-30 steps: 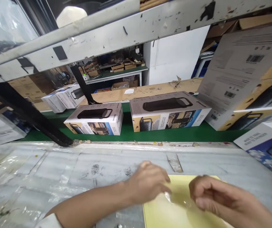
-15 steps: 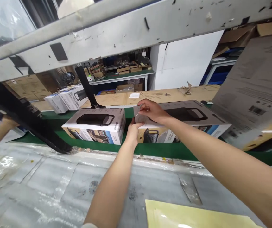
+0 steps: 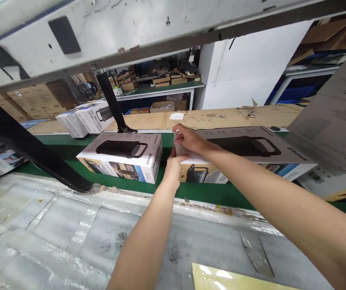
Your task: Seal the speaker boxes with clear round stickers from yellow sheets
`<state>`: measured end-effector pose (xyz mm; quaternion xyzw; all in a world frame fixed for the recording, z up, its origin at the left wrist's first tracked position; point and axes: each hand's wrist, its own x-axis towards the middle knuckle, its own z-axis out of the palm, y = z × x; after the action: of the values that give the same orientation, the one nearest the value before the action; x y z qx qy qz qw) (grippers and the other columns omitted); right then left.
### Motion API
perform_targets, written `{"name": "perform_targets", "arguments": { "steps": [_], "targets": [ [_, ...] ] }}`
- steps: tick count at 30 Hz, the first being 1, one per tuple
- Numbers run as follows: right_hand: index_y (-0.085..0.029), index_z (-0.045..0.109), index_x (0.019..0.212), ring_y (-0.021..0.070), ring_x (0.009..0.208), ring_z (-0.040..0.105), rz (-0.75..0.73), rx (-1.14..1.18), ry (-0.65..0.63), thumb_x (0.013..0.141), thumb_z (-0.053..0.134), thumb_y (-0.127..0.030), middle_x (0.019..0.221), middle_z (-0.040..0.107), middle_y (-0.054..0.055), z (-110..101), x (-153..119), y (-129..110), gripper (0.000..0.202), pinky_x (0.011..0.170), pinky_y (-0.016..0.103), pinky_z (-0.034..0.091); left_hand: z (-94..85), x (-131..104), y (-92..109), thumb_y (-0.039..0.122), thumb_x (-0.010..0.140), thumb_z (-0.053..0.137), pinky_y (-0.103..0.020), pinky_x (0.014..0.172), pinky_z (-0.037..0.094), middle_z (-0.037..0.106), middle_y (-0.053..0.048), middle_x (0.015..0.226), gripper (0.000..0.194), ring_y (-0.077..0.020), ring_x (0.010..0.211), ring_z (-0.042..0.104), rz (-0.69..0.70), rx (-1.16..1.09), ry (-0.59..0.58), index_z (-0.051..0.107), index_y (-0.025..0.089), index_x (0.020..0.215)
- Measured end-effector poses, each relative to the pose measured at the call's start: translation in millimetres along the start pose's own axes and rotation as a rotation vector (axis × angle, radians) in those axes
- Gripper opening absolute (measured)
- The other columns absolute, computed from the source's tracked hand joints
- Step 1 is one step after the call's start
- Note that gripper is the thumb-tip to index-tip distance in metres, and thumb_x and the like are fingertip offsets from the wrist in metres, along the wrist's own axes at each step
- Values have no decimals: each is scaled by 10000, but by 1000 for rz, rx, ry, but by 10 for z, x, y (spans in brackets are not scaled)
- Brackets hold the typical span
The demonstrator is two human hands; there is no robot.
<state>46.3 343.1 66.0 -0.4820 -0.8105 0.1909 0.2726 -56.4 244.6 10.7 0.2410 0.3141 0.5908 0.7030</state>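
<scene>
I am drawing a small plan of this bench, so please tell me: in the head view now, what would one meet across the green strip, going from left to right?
Black slanted post → untouched speaker box → longer-looking speaker box, with the left hand and right hand at its left end → tall grey carton.

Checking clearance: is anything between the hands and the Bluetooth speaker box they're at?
Nothing visible: the left hand and right hand are at the left end of the Bluetooth speaker box. The neighbouring box sits apart to the left.
</scene>
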Motion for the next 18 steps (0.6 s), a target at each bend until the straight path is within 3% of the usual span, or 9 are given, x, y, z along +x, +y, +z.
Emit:
{"name": "perform_targets", "arguments": {
  "steps": [5,9,12,15,18],
  "targets": [
    [-179,690,1054,243,943,665,-25,-103,50,768,525,-24,1003,721,76,-44,-99,-5,365,873,379,529,-1,-43,55,228,565,758,-318,779,492,763,-33,934,667,-235,828,703,-13,-19,19,697,208,1228],
    [-198,764,991,265,1132,638,-286,-258,-171,792,537,15,1165,744,90,-139,-208,-106,369,1030,416,466,-33,-24,51,227,581,743,-312,773,488,750,-9,889,618,-232,821,699,10,0,16,712,219,1198],
    [-201,764,870,290,1136,614,-460,-514,-344,813,643,-13,1045,767,105,-144,-124,-242,231,1013,444,441,-60,18,29,216,575,744,-299,769,484,728,8,818,591,-222,802,698,51,7,26,718,205,1165],
    [-195,727,730,301,1138,603,-387,-622,-412,758,715,9,912,764,94,-76,37,-382,207,1015,450,412,-77,52,20,196,564,735,-297,711,485,711,9,755,583,-216,725,691,41,7,69,700,174,1146],
    [-202,759,883,319,1217,581,-226,-609,-346,837,644,-22,1102,753,106,-53,11,-388,219,1029,462,421,-97,80,28,188,571,724,-291,705,500,709,19,752,533,-210,734,701,18,16,83,685,181,1103]
  ]
}}
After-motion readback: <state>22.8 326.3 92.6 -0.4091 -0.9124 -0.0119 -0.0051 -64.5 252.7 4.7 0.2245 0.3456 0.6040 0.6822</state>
